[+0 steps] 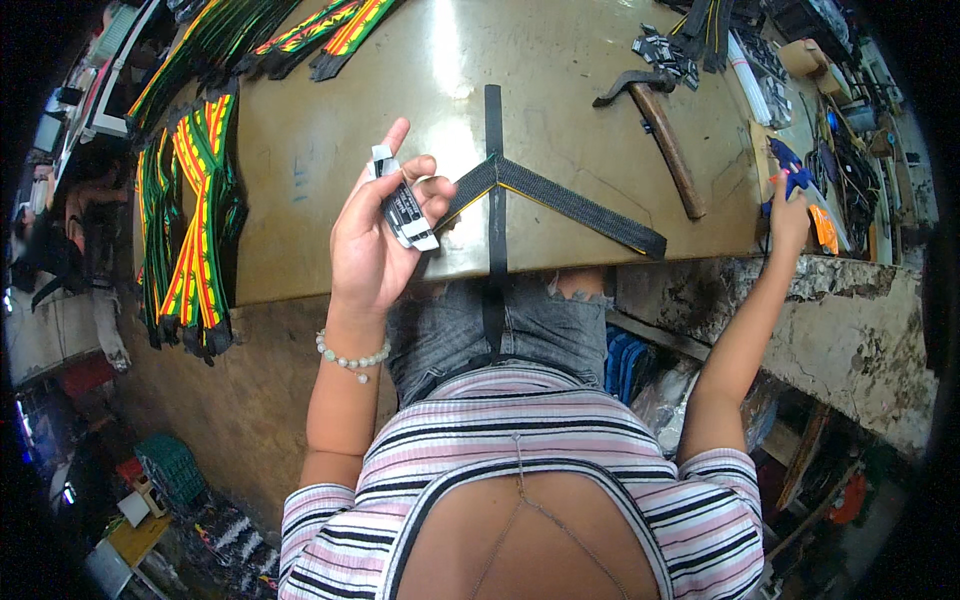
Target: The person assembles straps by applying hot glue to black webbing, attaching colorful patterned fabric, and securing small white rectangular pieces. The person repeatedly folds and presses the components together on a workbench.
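My left hand (365, 245) is raised over the table's near edge, palm up, with several small black-and-white fabric labels (404, 210) held under the thumb. Its index finger points up and the other fingers curl. Just right of it lies a black webbing strap (580, 207) with a yellow edge, bent into a wide V. A narrow black strip (493, 120) runs up and down through the bend and hangs over the table edge toward my lap. Stretched far to the right, my right hand (789, 217) is closed round a blue glue gun (787, 157).
A hammer (668, 150) with a wooden handle lies right of the strap. Bundles of patterned green, yellow and red straps (195, 215) line the table's left side. Small dark labels (668, 55) are piled at the back right, near white sticks (750, 80). An orange item (824, 229) lies beside the glue gun.
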`<state>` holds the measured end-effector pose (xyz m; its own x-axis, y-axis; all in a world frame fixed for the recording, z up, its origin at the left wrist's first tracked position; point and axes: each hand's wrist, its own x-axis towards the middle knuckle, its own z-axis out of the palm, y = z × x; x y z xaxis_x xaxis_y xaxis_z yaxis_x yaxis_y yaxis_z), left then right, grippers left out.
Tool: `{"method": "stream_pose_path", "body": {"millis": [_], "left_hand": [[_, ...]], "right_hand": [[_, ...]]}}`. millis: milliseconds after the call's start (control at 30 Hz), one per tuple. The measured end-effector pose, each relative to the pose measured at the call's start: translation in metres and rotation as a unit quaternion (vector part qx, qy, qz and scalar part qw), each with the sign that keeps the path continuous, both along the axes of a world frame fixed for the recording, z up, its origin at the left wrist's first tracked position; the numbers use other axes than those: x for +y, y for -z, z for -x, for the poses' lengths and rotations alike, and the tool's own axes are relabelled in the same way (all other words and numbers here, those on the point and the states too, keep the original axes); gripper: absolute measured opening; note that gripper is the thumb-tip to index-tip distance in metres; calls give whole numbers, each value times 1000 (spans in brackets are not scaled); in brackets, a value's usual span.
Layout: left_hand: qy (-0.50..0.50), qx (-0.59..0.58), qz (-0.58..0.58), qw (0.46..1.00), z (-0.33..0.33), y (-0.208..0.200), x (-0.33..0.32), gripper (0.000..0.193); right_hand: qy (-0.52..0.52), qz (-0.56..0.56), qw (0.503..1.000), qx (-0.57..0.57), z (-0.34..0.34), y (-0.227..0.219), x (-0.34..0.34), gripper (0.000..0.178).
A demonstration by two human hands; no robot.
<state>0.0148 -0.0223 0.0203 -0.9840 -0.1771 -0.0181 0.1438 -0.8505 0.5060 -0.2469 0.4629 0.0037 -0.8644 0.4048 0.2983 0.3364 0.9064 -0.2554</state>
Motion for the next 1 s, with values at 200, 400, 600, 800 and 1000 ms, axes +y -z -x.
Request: {"method": "stream_pose_path", "body": {"millis": [200,400,600,800,1000], "left_hand": [[5,-23,22,999,7,-3,26,61],[-6,-41,94,995,13,-5,58,74],[-6,-98,212,972,0,-11,50,59],[6,-176,436,883,-5,-12,28,41],[-21,-207,402,892,-3,-13,37,31]], "right_hand": [[-144,282,948,9,-117,-42,-119,58],[-353,707,588,-170,-222,-15,-284,20],[-324,778,473,-257,-207,-18,-289,19],[-360,699,527,-322,-182,-28,-259,16],[-352,678,583,-278,-181,-35,-259,16]]}}
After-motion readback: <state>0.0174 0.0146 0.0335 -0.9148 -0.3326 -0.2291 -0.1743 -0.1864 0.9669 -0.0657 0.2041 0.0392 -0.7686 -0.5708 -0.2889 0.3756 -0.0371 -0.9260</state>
